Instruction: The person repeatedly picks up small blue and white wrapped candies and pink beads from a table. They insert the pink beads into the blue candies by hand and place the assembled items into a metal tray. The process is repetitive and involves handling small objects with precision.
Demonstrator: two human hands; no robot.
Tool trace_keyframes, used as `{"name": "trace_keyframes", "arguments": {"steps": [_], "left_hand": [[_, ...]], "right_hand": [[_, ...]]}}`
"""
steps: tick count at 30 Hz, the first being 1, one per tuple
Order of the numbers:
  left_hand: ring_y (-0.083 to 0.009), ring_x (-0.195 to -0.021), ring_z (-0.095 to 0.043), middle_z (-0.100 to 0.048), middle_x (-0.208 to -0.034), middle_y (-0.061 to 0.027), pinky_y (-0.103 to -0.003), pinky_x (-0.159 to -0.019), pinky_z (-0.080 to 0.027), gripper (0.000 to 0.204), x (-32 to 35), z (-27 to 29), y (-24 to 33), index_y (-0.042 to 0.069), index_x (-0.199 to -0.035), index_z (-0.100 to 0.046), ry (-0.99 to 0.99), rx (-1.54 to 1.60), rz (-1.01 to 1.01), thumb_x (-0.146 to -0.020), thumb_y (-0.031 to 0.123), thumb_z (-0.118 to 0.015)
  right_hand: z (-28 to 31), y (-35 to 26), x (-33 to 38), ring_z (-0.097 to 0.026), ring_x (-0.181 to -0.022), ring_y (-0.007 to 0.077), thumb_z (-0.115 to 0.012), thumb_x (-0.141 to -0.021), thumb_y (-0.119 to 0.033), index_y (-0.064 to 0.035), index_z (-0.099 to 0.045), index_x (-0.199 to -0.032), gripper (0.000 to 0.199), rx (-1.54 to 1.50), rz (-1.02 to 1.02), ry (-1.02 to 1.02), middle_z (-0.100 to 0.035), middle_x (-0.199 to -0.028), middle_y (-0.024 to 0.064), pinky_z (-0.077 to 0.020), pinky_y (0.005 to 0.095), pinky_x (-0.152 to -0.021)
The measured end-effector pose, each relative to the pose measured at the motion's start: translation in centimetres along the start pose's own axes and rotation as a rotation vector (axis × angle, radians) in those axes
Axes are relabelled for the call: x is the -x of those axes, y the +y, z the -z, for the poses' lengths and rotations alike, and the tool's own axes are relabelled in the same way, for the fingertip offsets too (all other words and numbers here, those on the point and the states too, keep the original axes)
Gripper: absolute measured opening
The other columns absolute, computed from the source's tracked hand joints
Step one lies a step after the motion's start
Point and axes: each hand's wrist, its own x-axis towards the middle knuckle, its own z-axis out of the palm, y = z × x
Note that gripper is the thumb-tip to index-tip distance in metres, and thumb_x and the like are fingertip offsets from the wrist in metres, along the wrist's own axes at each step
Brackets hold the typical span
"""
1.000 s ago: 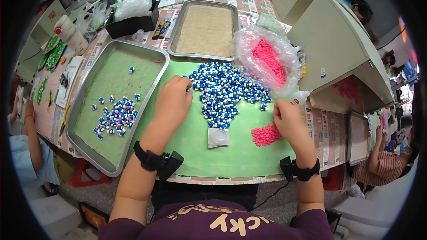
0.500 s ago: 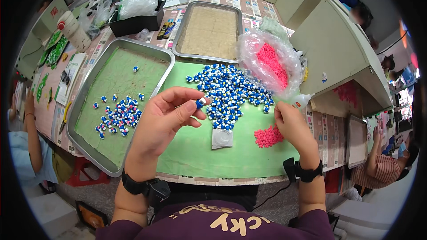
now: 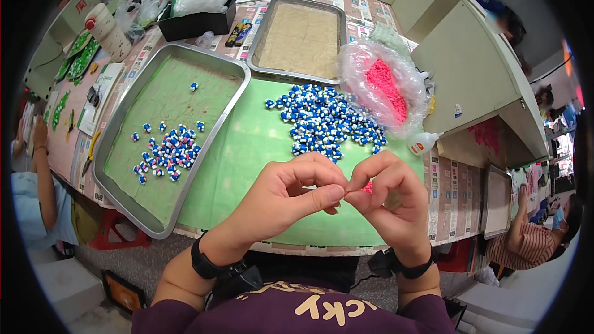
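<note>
My left hand and my right hand meet at the fingertips over the near part of the green mat. Both are closed in a pinch. The small blue-and-white figurine seen in my left fingers a moment earlier is now hidden behind them. What my right thumb and forefinger pinch is too small and covered to make out. Behind my hands lies a heap of blue-and-white figurines. A bit of the small pink pieces shows behind my right fingers; the rest of that pile is covered.
At left, a metal tray holds more figurines, some with pink parts. A second tray stands beyond the heap. Right of it are an open plastic bag of pink pieces, a small glue bottle and a pale cabinet. Other people sit at both sides.
My right hand has left the pink pile and come left to my left hand. My left hand has moved right and nearer, its figurine now out of sight. The view has shifted slightly.
</note>
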Motion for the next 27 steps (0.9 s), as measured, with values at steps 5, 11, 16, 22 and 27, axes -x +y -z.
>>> {"name": "trace_keyframes", "arguments": {"steps": [5,11,16,22,27], "left_hand": [[-0.0147,-0.086,-0.06,-0.059,-0.103,-0.0093,-0.027,-0.071,-0.053,0.01,0.2,0.0,0.2,-0.002,-0.1,-0.067,0.03,-0.113,0.004,-0.093,0.005,-0.062],[-0.01,-0.083,-0.058,-0.057,-0.098,-0.0041,-0.024,-0.07,-0.052,0.01,0.0,0.3,0.2,-0.002,-0.095,-0.066,0.006,-0.103,0.05,-0.094,0.008,-0.063],[-0.0106,-0.085,-0.059,-0.06,-0.098,-0.005,-0.026,-0.071,-0.053,0.016,0.1,0.6,0.6,0.0,-0.11,-0.062,0.065,-0.094,0.12,-0.095,0.007,-0.061],[-0.0107,-0.091,-0.061,-0.062,-0.103,-0.0059,-0.026,-0.078,-0.054,0.029,1.0,2.8,1.1,0.0,-0.122,-0.056,0.248,-0.118,0.041,-0.094,0.005,-0.059],[-0.0119,-0.089,-0.063,-0.063,-0.105,-0.0064,-0.027,-0.081,-0.054,0.031,2.3,5.1,1.0,-0.002,-0.122,-0.058,0.361,-0.147,0.053,-0.093,0.006,-0.061]], "right_hand": [[0.4,-0.3,-0.6,-0.062,-0.081,0.0208,-0.071,-0.079,0.009,-0.0052,-0.052,-0.082,0.025,0.208,0.147,-0.097,-0.063,-0.09,0.0102,-0.0499,0.031,-0.066],[0.8,-0.4,-0.7,-0.063,-0.082,0.0239,-0.068,-0.079,0.011,-0.002,-0.053,-0.083,0.021,0.267,0.167,-0.154,-0.063,-0.09,0.0114,-0.0519,0.0344,-0.066],[0.3,0.0,-1.4,-0.062,-0.08,0.0278,-0.067,-0.072,0.011,-0.0016,-0.051,-0.083,0.022,0.423,0.24,-0.183,-0.062,-0.091,0.0124,-0.0506,0.0347,-0.067],[0.2,2.6,-2.0,-0.055,-0.077,0.0288,-0.06,-0.074,0.009,-0.0045,-0.049,-0.081,0.02,0.4,0.031,-0.256,-0.056,-0.081,0.0092,-0.0427,0.038,-0.07],[-0.5,3.7,-2.0,-0.051,-0.076,0.0272,-0.058,-0.076,0.004,-0.0075,-0.047,-0.079,0.016,0.546,-0.008,-0.389,-0.05,-0.075,0.0062,-0.0377,0.037,-0.07]]}}
